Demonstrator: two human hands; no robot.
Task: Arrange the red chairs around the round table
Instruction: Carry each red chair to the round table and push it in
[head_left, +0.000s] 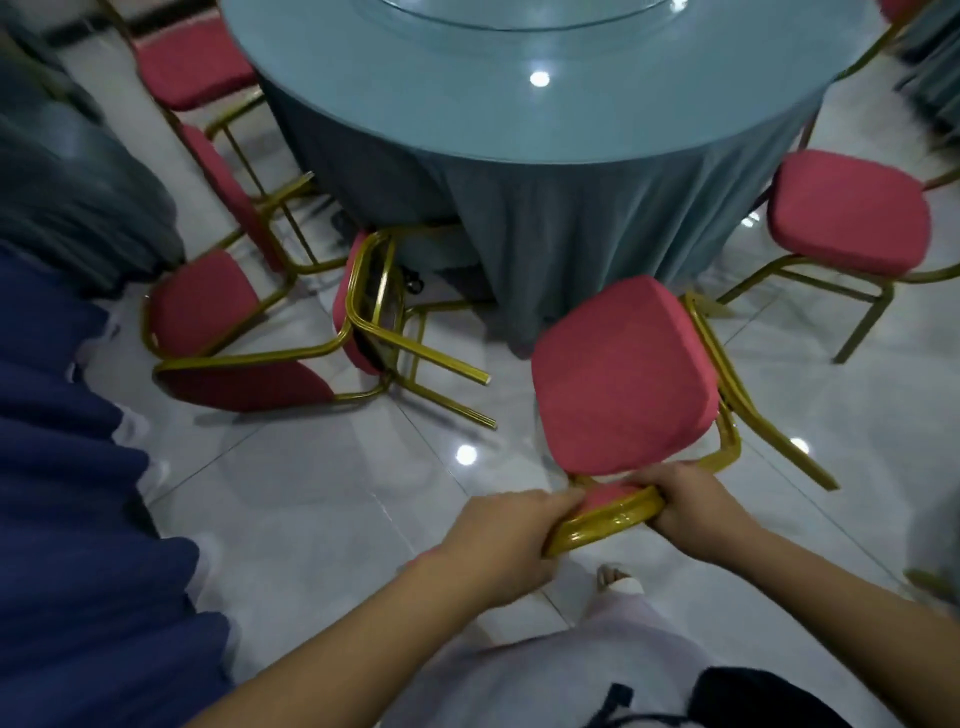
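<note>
Near the bottom centre of the view, both hands grip the gold top rail of a red chair (623, 374): the left hand (511, 540) wraps round the rail's left end, the right hand (691, 501) round its right end, fingers curled tight. This chair leans back toward the person, its padded seat tilted up to face the camera and its front edge close to the grey-blue cloth that hangs from the round table (467, 104). Left of it, toppled chairs (208, 306) lie tangled on the glossy tiled floor (311, 493); to the right, another chair (847, 213) stands upright beside the table. To finish this step well, the grip should probably stay even on both sides while the chair is lowered squarely onto all its legs, seat facing the table, in the gap between its neighbours. Care is needed so that no leg traps the cloth's hem.
</note>
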